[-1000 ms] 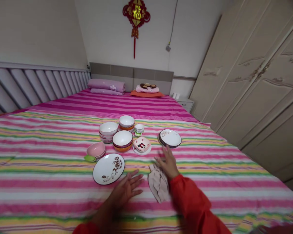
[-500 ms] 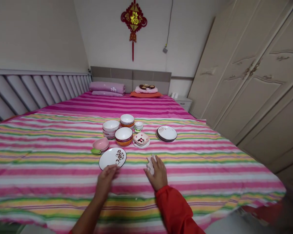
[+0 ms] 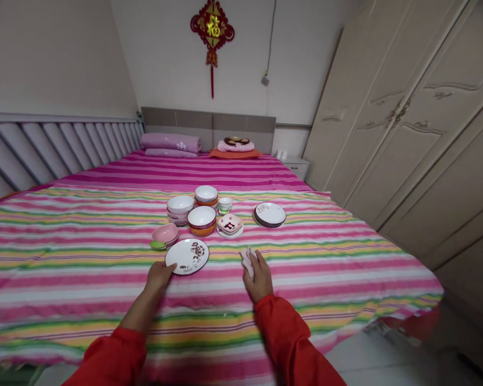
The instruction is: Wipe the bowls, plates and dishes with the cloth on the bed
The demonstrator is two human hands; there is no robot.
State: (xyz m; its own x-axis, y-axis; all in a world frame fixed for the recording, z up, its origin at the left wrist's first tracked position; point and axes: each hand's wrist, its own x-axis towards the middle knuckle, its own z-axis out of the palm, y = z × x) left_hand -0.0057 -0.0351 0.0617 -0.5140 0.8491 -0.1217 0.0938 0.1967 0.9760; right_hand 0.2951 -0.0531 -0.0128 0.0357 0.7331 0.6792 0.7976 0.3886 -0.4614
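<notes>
While both arms in red sleeves (image 3: 282,328) reached in from the near edge, the hands stood as listed, bearings being read from the middle of the flowered plate (image 3: 187,256) with the headboard (image 3: 185,121) at twelve.

Left hand (image 3: 158,277): at eight o'clock; closed in a pinch on the plate's rim, thumb uppermost, the other fingers mostly hidden. Whether the rim was raised from the striped sheet (image 3: 209,328) could not be told.

Right hand (image 3: 259,277): between three and four o'clock; fingers partly curled over a pale cloth (image 3: 246,259), which lay bunched beneath them and showed on the side toward the plate.

Step in hand, as judged: taking hold of plate and cloth, one to each hand, the two apart. The next move seemed to call for a firm rim grip, a level plate and the cloth gathered closer into the fingers.

Plate: one, round, white, dark-edged, face up.

Pink bowl (image 3: 165,232): ten o'clock, near the plate.

White bowls (image 3: 181,205): stacked, twelve o'clock.

Orange bowl (image 3: 202,231): one o'clock, under another bowl.

Square dish (image 3: 229,222): two o'clock, on a white saucer (image 3: 238,232).

Plate stack (image 3: 270,214): between two and three o'clock, set apart.

Wardrobe (image 3: 386,161): between two and three o'clock, farthest out.
</notes>
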